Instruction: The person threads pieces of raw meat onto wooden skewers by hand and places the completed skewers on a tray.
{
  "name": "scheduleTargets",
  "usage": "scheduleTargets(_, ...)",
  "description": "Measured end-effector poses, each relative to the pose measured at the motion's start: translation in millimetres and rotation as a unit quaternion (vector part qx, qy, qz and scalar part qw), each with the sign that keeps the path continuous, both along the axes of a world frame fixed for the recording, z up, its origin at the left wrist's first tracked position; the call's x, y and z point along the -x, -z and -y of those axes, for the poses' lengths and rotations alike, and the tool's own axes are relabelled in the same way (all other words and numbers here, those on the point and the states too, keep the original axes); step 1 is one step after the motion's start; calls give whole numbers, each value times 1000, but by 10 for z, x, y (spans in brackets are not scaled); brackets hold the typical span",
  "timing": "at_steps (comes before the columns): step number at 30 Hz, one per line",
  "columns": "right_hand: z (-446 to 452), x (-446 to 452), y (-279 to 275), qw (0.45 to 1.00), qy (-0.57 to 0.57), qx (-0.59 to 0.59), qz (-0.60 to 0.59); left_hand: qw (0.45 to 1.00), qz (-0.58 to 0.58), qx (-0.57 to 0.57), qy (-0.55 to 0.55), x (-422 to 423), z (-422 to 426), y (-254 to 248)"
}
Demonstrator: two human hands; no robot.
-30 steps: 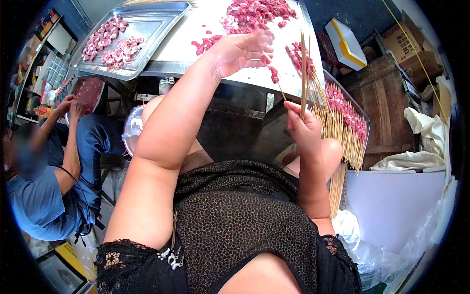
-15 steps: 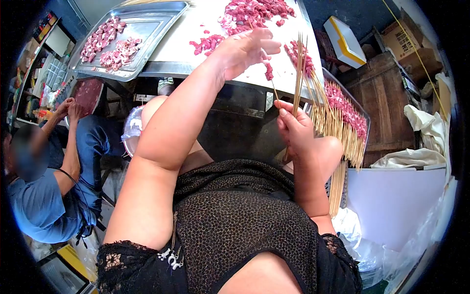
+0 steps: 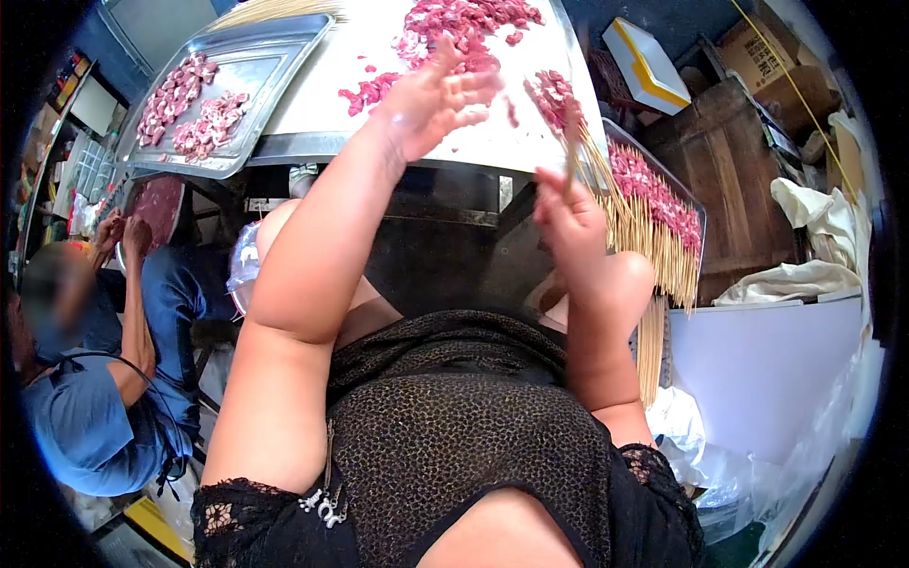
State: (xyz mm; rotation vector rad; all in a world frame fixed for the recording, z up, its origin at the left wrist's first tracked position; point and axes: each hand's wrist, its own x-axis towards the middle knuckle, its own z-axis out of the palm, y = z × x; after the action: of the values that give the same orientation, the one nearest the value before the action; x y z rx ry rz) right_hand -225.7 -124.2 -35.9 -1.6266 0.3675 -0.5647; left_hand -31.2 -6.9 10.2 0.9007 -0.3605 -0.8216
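Observation:
My left hand (image 3: 443, 102) is raised over the front of the white table (image 3: 311, 109), fingers spread, with nothing in it. My right hand (image 3: 574, 225) is closed around a small bundle of bamboo skewers (image 3: 572, 151) that points up, smeared by motion. A blurred piece of red meat (image 3: 511, 110) shows between the hands; its skewer is too smeared to follow. A pile of cut raw meat (image 3: 464, 24) lies at the far side of the table, with a smaller heap of meat (image 3: 367, 93) near my left hand. Threaded meat (image 3: 549, 93) lies beyond my right hand.
A metal tray (image 3: 275, 71) with two heaps of pale meat stands at left. At right, another tray (image 3: 699, 210) holds many meat skewers, sticks overhanging its near side. A seated person (image 3: 95, 398) works at far left. A foam box (image 3: 649, 71) stands behind.
My left hand has moved left and slightly down, its fingers spreading. My right hand has tilted, and its skewers are now blurred. The whole view has shifted a little.

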Motion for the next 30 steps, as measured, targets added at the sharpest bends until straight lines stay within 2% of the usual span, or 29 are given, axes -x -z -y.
scheduleTargets(1,144,7,-43,990,53,128,10,1000,-1,-1,1,-107,-12,43)
scheduleTargets(3,322,-24,-283,928,154,335,-51,998,14,6,-57,-334,-86,88)
scheduleTargets(4,538,-78,-190,865,180,466,-38,986,30,10,-161,-332,-101,68)
scheduleTargets(5,609,-96,-206,829,175,517,-119,986,30,7,-162,-358,-136,42)
scheduleTargets(7,797,-52,-61,766,149,585,-222,974,112,-15,-195,-527,-242,25)
scheduleTargets(9,669,-29,-134,765,164,588,-204,972,106,-29,-209,-661,-332,59)
scheduleTargets(10,601,13,-173,763,182,591,-188,962,172,-82,-194,-673,-379,43)
scheduleTargets(11,581,42,-191,747,191,625,-123,945,239,-135,-177,-676,-408,30)
scheduleTargets(13,528,69,-219,772,204,599,-56,929,277,-171,-176,-666,-427,70)
scheduleTargets(14,505,72,-227,776,202,595,-54,884,354,-240,-191,-642,-424,58)
scheduleTargets(15,477,71,-230,883,147,442,-51,827,425,-307,-203,-620,-420,44)
scheduleTargets(16,443,63,-236,957,86,273,-47,805,426,-366,-189,-595,-427,34)
scheduleTargets(17,405,44,-257,994,21,94,-41,803,426,-371,-190,-608,-443,50)
scheduleTargets(18,327,-1,-317,998,-1,24,-57,729,505,-436,-153,-632,-460,87)
scheduleTargets(19,309,-44,-317,998,-5,21,-56,644,574,-493,-113,-659,-476,125)
scheduleTargets(20,307,-85,-311,997,-32,-17,-64,624,576,-524,-68,-681,-491,132)
scheduleTargets(21,305,-132,-299,994,-59,-55,-71,621,575,-528,-69,-678,-493,163)
scheduleTargets(24,278,-289,-232,992,-81,-79,-55,554,559,-617,-9,-635,-473,174)
scheduleTargets(27,306,-366,-83,991,-96,-82,-50,522,542,-658,1,-554,-431,58)
scheduleTargets(28,314,-365,-18,989,-103,-87,-57,568,509,-647,0,-582,-429,50)
scheduleTargets(29,320,-357,50,988,-109,-93,-65,564,509,-650,2,-607,-431,53)
scheduleTargets(30,334,-342,116,985,-110,-111,-72,695,433,-572,-46,-632,-433,62)
